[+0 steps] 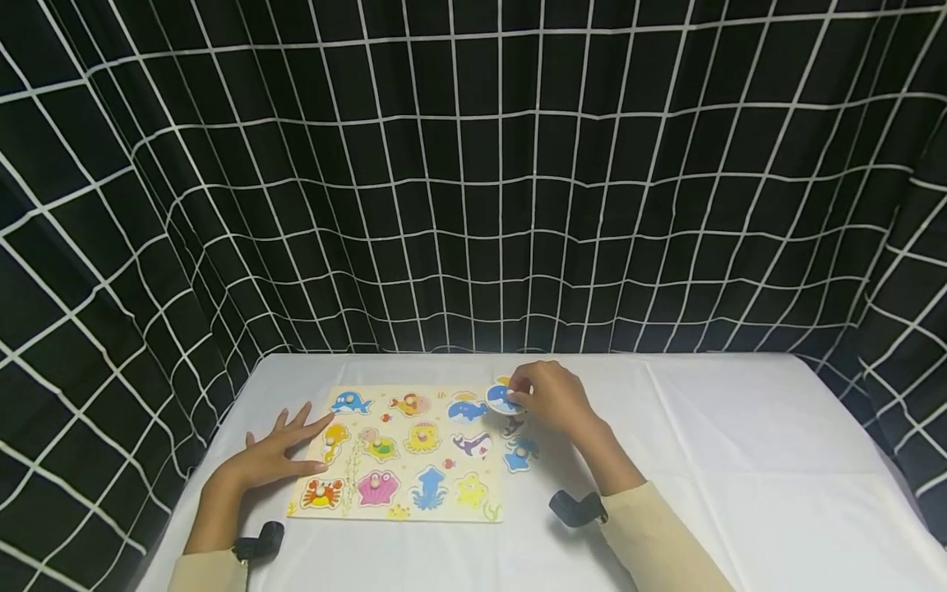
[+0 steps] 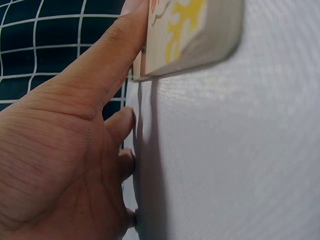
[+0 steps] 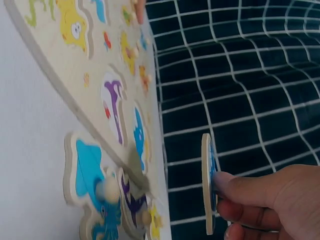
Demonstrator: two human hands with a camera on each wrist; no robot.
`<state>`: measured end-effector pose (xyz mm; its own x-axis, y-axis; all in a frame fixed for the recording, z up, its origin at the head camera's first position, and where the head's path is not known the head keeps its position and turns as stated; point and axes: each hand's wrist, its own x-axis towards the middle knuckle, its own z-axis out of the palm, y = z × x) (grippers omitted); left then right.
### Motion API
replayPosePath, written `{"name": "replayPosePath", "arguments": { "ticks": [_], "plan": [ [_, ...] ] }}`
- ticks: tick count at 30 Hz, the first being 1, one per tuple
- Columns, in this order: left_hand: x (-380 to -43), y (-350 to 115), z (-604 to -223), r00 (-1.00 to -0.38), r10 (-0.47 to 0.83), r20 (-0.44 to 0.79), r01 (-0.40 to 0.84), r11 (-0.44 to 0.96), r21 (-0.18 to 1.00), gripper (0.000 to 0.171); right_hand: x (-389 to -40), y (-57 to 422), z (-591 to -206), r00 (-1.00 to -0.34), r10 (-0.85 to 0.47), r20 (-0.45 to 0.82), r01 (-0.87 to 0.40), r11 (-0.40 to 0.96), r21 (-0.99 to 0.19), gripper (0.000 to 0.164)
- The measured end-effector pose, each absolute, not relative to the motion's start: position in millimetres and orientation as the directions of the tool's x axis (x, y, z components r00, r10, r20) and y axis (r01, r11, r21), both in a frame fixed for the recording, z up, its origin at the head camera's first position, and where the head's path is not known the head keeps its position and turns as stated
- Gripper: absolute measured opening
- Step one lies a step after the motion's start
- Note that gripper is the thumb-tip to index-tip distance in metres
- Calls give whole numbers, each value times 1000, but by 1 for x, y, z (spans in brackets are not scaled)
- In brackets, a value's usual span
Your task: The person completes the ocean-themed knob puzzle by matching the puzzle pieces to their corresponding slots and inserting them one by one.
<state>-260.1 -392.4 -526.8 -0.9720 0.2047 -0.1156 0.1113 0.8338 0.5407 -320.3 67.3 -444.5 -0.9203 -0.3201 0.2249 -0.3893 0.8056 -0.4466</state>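
My right hand (image 1: 555,399) pinches a blue whale puzzle piece (image 1: 500,400) between thumb and fingers, raised near the far right corner of the wooden puzzle board (image 1: 444,511). In the right wrist view the whale piece (image 3: 207,185) appears nearly edge-on, apart from the board. The printed whale recess (image 1: 468,410) lies just left of it. My left hand (image 1: 270,456) is at the board's left edge with fingers spread, its thumb touching the board's side in the left wrist view. Loose on the cloth right of the board are a blue squid piece (image 1: 520,454), a purple piece (image 3: 132,202) and a yellow piece (image 3: 156,222).
Knobbed pieces sit in the board, among them a crab (image 1: 321,493), a pink shell (image 1: 378,487) and a turtle (image 1: 381,446). White cloth (image 1: 703,460) covers the table. A black curtain with white grid lines (image 1: 503,205) hangs behind and beside it.
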Motion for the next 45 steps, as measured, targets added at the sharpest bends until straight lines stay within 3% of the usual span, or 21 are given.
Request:
{"name": "replayPosePath", "arguments": {
  "ticks": [24, 35, 45],
  "plan": [
    [-252, -382, -498, -966, 204, -157, 84, 826, 557, 92, -343, 6, -467, -895, -433, 108, -443, 832, -334, 15],
    [-271, -398, -537, -976, 171, -133, 77, 849, 523, 95, -350, -1, -472, -896, -439, 68, -438, 846, -304, 18],
    [-272, -399, -539, -977, 157, -144, 62, 856, 513, 97, -350, -4, -472, -890, -453, 42, -444, 844, -301, 19]
  ]
}}
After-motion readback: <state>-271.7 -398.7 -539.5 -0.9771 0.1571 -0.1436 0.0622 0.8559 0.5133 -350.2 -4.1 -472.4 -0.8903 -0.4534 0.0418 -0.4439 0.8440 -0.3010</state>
